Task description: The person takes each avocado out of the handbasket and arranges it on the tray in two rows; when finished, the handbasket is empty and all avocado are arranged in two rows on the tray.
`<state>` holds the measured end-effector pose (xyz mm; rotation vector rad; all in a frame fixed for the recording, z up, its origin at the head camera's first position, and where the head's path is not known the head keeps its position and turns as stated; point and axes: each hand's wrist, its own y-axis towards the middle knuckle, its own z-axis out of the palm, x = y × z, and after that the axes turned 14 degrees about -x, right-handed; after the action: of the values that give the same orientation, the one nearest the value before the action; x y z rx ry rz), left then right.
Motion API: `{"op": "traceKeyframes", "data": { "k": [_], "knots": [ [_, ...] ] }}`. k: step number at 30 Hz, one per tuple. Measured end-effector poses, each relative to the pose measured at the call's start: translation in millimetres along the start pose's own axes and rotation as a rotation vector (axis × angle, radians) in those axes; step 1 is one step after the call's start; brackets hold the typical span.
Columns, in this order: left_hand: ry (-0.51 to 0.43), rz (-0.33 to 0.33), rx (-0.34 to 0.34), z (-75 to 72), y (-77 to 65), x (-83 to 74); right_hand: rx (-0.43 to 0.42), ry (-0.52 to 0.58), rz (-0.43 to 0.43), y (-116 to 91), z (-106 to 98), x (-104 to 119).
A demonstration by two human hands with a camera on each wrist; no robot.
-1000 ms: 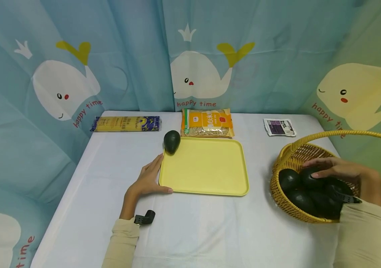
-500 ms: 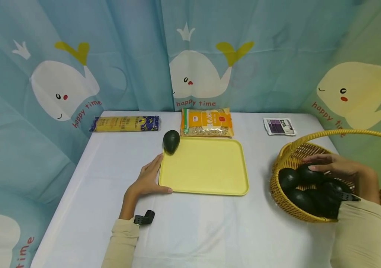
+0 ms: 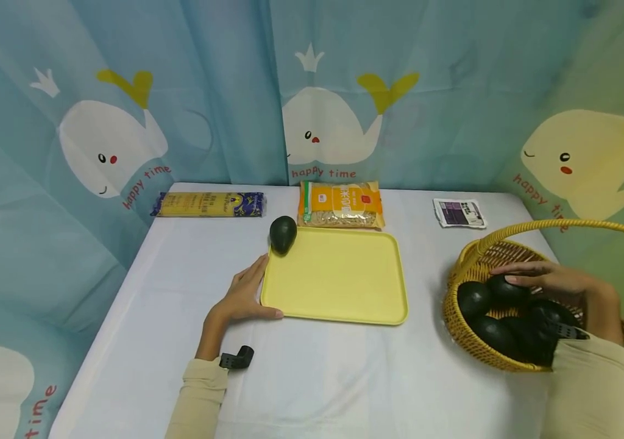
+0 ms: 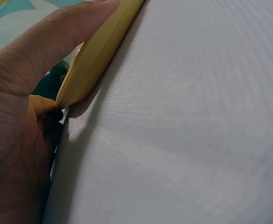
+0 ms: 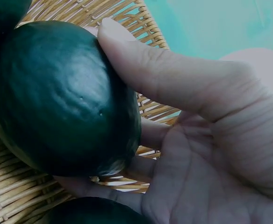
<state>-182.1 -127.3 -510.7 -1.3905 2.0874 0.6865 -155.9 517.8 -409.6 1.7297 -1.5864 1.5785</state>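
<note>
A yellow tray (image 3: 336, 277) lies mid-table in the head view, with one dark green avocado (image 3: 283, 235) on its back left corner. My left hand (image 3: 242, 297) rests at the tray's front left corner, fingers extended along the left side and thumb by the front rim. In the left wrist view the thumb (image 4: 57, 39) lies against the rim. Inside the wicker basket (image 3: 456, 329) at the right, my right hand (image 3: 561, 281) grips an avocado (image 5: 64, 98), its thumb on one side and fingers behind. Several more avocados (image 3: 495, 336) lie around it.
A long yellow and blue packet (image 3: 208, 204) lies at the back left. An orange bag of grain (image 3: 340, 205) sits behind the tray. Nearer the back right is a small purple and white packet (image 3: 459, 213). The basket's handle (image 3: 570, 223) arches high above the right hand.
The right hand's avocado has shifted slightly inside the basket, toward the back, and a gap now shows between it and the front avocados. The left hand and tray stay put.
</note>
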Motion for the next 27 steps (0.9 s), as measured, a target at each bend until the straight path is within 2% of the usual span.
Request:
{"op": "traceKeyframes", "data": {
  "k": [4, 10, 19, 27],
  "knots": [
    [-0.008, 0.008, -0.001, 0.7, -1.0, -1.7, 0.011, -0.008, -0.015, -2.7, 2.3, -2.6],
    [-0.028, 0.025, -0.025, 0.9, -2.1, -3.1, -0.016, -0.123, -0.062, -4.6, 4.5, -4.7],
    [-0.016, 0.010, -0.018, -0.7, -0.8, -2.7, -0.035, -0.166, 0.037, -5.6, 2.9, -3.4],
    [-0.005, 0.011, -0.013, -0.6, -0.2, -1.6, -0.131, -0.203, 0.075, -3.8, 4.4, -2.6]
  ]
}}
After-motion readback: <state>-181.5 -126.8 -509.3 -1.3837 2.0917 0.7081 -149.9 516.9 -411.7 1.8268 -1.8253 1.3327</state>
